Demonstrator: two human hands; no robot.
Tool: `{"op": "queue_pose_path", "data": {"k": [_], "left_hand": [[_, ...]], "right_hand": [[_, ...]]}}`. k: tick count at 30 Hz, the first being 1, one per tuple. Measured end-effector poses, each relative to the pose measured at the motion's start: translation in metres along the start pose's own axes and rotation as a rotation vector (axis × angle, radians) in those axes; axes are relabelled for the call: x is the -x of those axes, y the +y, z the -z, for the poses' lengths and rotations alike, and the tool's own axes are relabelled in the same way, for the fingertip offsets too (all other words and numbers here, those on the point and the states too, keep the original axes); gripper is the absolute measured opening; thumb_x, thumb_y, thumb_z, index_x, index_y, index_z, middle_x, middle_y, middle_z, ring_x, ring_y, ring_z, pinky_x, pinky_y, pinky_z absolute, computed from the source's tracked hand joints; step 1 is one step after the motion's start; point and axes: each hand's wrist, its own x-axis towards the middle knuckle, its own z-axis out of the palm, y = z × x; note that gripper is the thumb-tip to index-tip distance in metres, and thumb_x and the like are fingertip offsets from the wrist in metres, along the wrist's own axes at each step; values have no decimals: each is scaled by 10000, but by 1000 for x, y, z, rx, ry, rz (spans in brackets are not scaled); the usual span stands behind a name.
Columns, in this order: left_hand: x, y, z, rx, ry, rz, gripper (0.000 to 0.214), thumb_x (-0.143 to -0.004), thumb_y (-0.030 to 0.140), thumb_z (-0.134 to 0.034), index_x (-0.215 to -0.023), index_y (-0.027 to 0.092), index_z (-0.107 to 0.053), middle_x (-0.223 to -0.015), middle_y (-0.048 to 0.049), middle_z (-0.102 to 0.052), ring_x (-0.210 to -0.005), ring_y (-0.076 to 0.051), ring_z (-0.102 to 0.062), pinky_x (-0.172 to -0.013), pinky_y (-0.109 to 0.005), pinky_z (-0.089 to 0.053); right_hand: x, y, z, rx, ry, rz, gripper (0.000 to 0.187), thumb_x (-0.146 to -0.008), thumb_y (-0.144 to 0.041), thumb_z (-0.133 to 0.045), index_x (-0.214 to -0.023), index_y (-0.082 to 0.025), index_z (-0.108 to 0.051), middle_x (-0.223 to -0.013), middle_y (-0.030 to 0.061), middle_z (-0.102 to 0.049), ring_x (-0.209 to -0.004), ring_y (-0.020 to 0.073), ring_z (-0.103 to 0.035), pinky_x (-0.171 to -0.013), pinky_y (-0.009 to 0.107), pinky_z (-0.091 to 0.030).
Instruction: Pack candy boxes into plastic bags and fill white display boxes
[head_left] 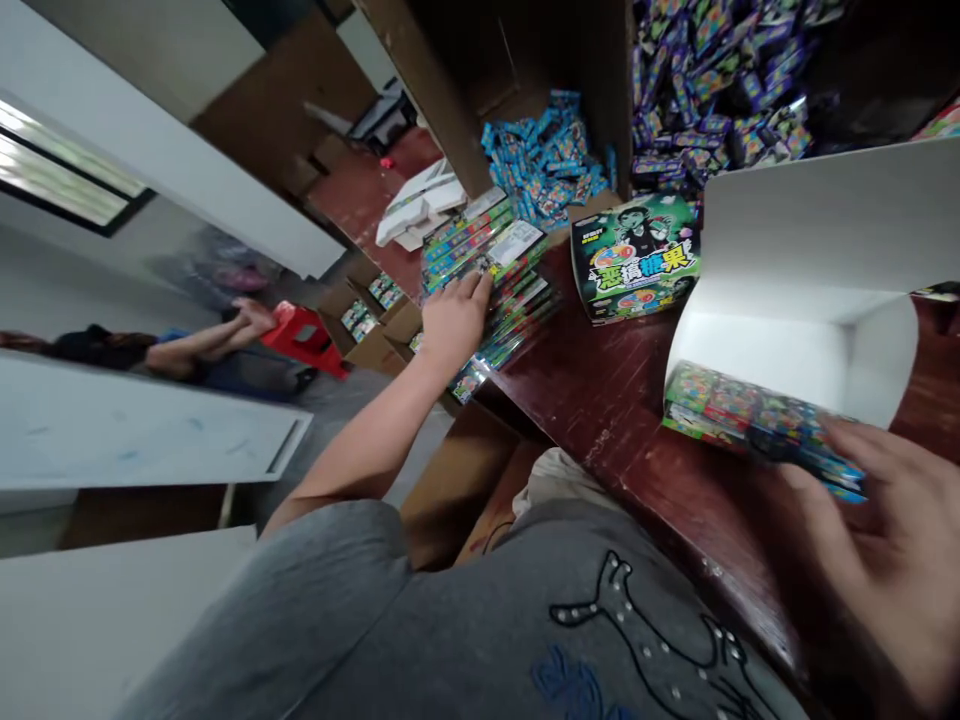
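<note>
My left hand (pixel 454 315) lies over a fanned stack of flat, colourful, plastic-wrapped packs (pixel 517 245) at the table edge. Its fingers stretch forward over the packs; the thumb is hidden. An open white-lined carton (pixel 787 325) stands on the right, lid raised. Along its front lies a row of small printed packets (pixel 735 395), green, red and blue. My right hand (pixel 892 540), smeared by motion, is at the right end of this row, thumb and fingers apart around the blue packets. A closed green candy box (pixel 636 258) with Chinese lettering stands between my hands.
Blue-wrapped pieces (pixel 547 160) and purple-wrapped pieces (pixel 720 90) are heaped at the back. The dark red table (pixel 600 400) has its edge before my body. Cartons with packs (pixel 367 310) stand left, near another person's arm (pixel 202 345) and a red stool-like object (pixel 304 338).
</note>
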Motion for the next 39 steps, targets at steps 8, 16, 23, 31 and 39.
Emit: {"op": "queue_pose_path", "data": {"k": [8, 16, 23, 31, 39], "left_hand": [[95, 125, 83, -97, 150, -654, 416, -1048, 178, -651, -1464, 200, -672, -1361, -105, -812, -1111, -270, -833, -830, -385, -616], [116, 192, 17, 933, -177, -477, 759, -967, 613, -792, -1591, 272, -526, -1584, -154, -659, -1366, -325, -718, -1053, -444, -641], [130, 263, -84, 1591, -767, -278, 625, -1016, 374, -716, -1574, 288, -448, -1207, -70, -801, -1016, -197, -785, -866, -311, -655], [140, 281, -89, 1648, -979, -455, 681, -920, 240, -747, -1525, 339, -452, -1184, -28, -743, -962, -168, -745, -764, -251, -597], [134, 295, -76, 1552, -768, -406, 187, -1045, 356, -700, -1184, 242, -647, -1310, -77, -748, -1195, -202, -741, -1009, -343, -605]], "right_hand": [[-16, -95, -141, -919, -113, -356, 722, -1063, -669, -586, -1688, -457, -294, -1624, 92, -586, -1226, 259, -756, -1025, 484, -685], [37, -29, -70, -698, -6, -429, 950, -1042, -546, -685, -1750, -503, -53, -1619, 58, -629, -1423, 282, -675, -1097, 500, -633], [93, -4, -20, -650, -40, -553, 1028, -947, -572, -792, -1755, -490, -163, -1741, 42, -510, -1394, 295, -691, -1075, 499, -646], [121, 5, 7, -691, 11, -774, 510, -949, -496, -824, -1417, -399, -649, -1120, -31, -814, -950, 196, -771, -894, 386, -683], [114, 6, 12, -418, 114, -494, 433, -1041, -394, -742, -1469, -452, -704, -1459, -33, -763, -1386, 230, -699, -1275, 490, -507]]}}
